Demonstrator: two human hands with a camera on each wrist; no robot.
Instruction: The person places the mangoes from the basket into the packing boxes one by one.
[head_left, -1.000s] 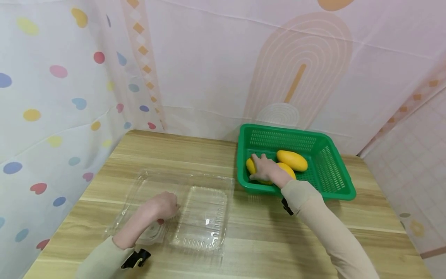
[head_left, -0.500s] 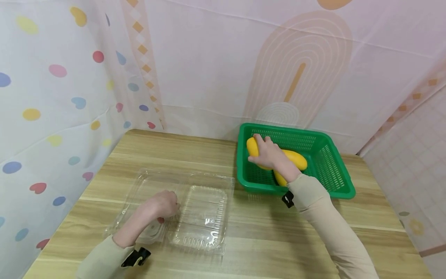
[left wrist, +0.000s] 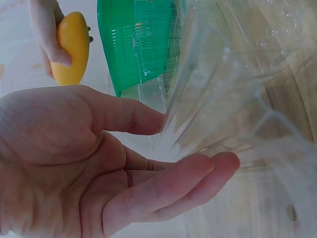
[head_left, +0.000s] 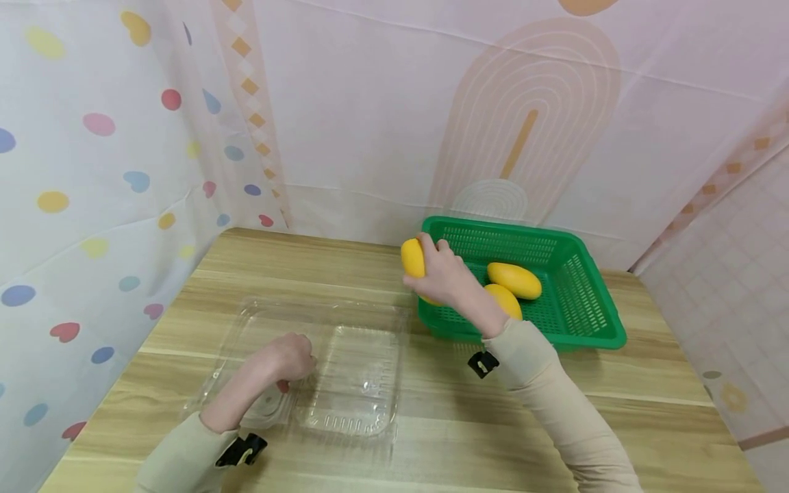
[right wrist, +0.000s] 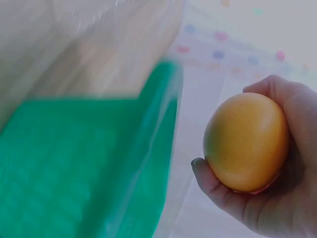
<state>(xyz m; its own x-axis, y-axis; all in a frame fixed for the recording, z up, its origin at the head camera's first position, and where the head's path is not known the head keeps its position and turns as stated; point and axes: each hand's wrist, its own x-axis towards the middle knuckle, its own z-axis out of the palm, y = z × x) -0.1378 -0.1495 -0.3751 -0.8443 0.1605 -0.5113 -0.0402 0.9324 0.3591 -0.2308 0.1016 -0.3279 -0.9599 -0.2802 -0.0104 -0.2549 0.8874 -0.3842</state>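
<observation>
My right hand [head_left: 446,277] grips a yellow mango [head_left: 412,258] above the left rim of the green basket [head_left: 582,294]. The right wrist view shows its thumb and fingers wrapped round the same mango [right wrist: 246,141], which has a greenish patch. Two more mangoes lie in the basket, one yellow mango [head_left: 515,281] behind another mango [head_left: 505,302]. At the left, my left hand [head_left: 288,357] is at the middle of an opened clear plastic clamshell box [head_left: 354,376]. In the left wrist view, the thumb and fingers pinch an edge of the clear plastic [left wrist: 181,124].
The wooden table [head_left: 468,438] carries both the box and the basket, with the box left of the basket. A patterned cloth [head_left: 357,123] hangs behind and along the sides. Something small and red [head_left: 283,387] shows under the left hand.
My right hand has lifted one mango out of the basket and carried it left, over the rim. The left hand stays at the plastic box.
</observation>
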